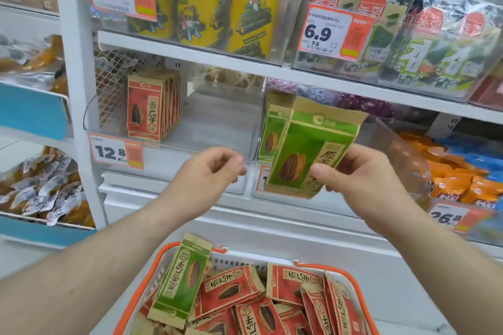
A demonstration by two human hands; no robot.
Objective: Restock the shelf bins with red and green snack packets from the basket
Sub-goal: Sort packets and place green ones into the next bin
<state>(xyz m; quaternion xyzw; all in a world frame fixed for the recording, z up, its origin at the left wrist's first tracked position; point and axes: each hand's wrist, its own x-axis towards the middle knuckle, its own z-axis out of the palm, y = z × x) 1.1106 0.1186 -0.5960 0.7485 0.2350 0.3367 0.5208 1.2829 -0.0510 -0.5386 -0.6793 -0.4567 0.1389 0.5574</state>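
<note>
Here, the right hand point(362, 179) pinches a green packet point(310, 149) by its lower right edge, thumb on the printed front and the other fingers curled behind it. The packet is a flat, kraft-paper pouch with a glossy green face and a striped sunflower seed drawn on it; it tilts slightly and is held up just in front of the right clear bin point(392, 139), a transparent hard-plastic box. Inside that bin, behind the held packet, another green packet point(272, 133) stands upright.

Left of that bin, the left hand point(215, 168) hovers with its fingers loosely curled, holding nothing and touching nothing. Beyond it is the left clear bin point(217, 128), where a short row of red packets point(152, 109) stands upright at the left end, their brown paper edges pressed together like pages. An orange-and-white price tag point(117, 151) reading 12.8 hangs on that bin's front.

Well below the right clear bin, the basket point(147, 280), white mesh plastic with an orange rim and handles, holds a loose heap of red pouches point(245, 296) lying flat and overlapping, with one green pouch point(182, 280) tilted on top at the left side.

Above the right clear bin, a higher shelf carries yellow cylindrical cans point(201, 11) and crinkly film-wrapped seaweed packs point(424, 43).
</note>
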